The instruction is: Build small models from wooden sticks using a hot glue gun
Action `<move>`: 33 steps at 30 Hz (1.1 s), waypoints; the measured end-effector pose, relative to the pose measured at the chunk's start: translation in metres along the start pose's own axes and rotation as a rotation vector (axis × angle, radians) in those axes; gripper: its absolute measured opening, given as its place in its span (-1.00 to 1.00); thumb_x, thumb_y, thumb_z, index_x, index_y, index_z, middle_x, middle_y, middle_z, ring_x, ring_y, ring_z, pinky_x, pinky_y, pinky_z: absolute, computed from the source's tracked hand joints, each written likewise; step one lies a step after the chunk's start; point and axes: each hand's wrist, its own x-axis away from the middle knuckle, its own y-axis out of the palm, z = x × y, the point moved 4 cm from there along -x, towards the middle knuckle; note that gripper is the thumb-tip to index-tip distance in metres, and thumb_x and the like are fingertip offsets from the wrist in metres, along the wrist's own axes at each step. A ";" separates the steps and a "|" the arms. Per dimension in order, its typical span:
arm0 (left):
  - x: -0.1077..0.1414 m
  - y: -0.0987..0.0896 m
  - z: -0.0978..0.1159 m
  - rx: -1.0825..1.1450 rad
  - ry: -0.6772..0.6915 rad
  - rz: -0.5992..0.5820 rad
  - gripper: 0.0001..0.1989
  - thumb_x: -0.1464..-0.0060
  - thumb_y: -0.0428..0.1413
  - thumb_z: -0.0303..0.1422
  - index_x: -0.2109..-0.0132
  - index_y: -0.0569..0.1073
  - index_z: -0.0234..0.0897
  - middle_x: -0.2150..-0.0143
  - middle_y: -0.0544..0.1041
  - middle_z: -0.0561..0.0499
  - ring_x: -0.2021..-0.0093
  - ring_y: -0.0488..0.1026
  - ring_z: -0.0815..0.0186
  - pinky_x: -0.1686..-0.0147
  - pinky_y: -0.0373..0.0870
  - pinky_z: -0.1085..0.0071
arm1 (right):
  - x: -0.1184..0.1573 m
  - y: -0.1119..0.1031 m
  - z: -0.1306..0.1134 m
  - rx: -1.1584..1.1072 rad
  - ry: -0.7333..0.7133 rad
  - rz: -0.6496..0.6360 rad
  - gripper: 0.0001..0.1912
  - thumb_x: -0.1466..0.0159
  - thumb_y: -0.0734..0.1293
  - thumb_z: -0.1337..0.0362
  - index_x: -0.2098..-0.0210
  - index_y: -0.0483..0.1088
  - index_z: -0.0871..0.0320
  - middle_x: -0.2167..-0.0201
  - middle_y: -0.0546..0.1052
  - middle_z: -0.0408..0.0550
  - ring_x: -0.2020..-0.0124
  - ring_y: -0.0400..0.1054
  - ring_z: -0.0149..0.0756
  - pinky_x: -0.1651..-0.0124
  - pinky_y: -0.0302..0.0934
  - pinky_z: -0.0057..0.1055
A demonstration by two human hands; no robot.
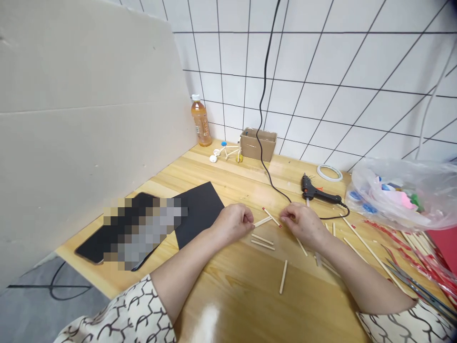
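You are working at a light wooden table set into a corner, with a white tiled wall behind it and a large cardboard sheet standing along its left side, walling off that edge. A black power cord drops down the tiles and runs across the table to a black hot glue gun, which lies on its side, probably placed there so that the cord can reach it. Farther back stand a bottle of amber drink, a small cardboard box, and a small stick model with blue and white parts, all kept to the back, away from your hands. To the right sit a tape roll and a bulging plastic bag. On the left, a black paper sheet lies beside a dark phone, which is partly blurred.

Your forearms rest on the table, likely steadying your hands. Your left hand is loosely curled, its fingertips just beside a short wooden stick. Your right hand is pinched inward over another stick. You cannot tell whether either hand has a firm hold. A red-tipped stick lies between them.
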 end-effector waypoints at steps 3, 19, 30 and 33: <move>0.000 -0.001 -0.001 -0.001 -0.016 -0.014 -0.88 0.19 0.12 -0.37 0.42 0.50 -0.27 0.45 0.49 0.06 0.44 0.37 0.38 0.49 0.21 0.53 | 0.001 0.000 0.001 -0.020 -0.013 -0.022 -0.86 -0.13 0.22 0.39 0.50 0.40 0.17 0.44 0.47 -0.06 0.32 0.32 -0.29 0.25 0.14 -0.42; -0.003 -0.002 0.000 -0.057 -0.015 -0.054 -0.88 0.17 0.09 -0.37 0.42 0.51 -0.22 0.42 0.51 0.08 0.39 0.39 0.36 0.47 0.21 0.49 | 0.005 0.004 -0.004 -0.011 -0.014 -0.084 -0.89 -0.11 0.25 0.32 0.46 0.42 0.12 0.41 0.47 -0.07 0.30 0.32 -0.27 0.26 0.15 -0.41; -0.002 -0.003 -0.002 -0.042 -0.016 -0.063 -0.88 0.16 0.09 -0.40 0.44 0.54 -0.23 0.44 0.53 0.05 0.40 0.41 0.34 0.45 0.25 0.50 | 0.004 0.011 -0.007 -0.002 -0.055 -0.020 -0.85 -0.13 0.24 0.34 0.40 0.45 0.14 0.40 0.48 -0.03 0.30 0.32 -0.26 0.23 0.16 -0.39; -0.001 -0.003 -0.004 -0.058 -0.025 -0.088 -0.86 0.16 0.08 -0.43 0.44 0.54 -0.22 0.44 0.54 0.05 0.40 0.41 0.34 0.43 0.26 0.49 | 0.004 0.012 -0.008 0.011 -0.051 -0.003 -0.85 -0.14 0.23 0.34 0.40 0.45 0.15 0.41 0.47 -0.03 0.31 0.32 -0.26 0.25 0.15 -0.39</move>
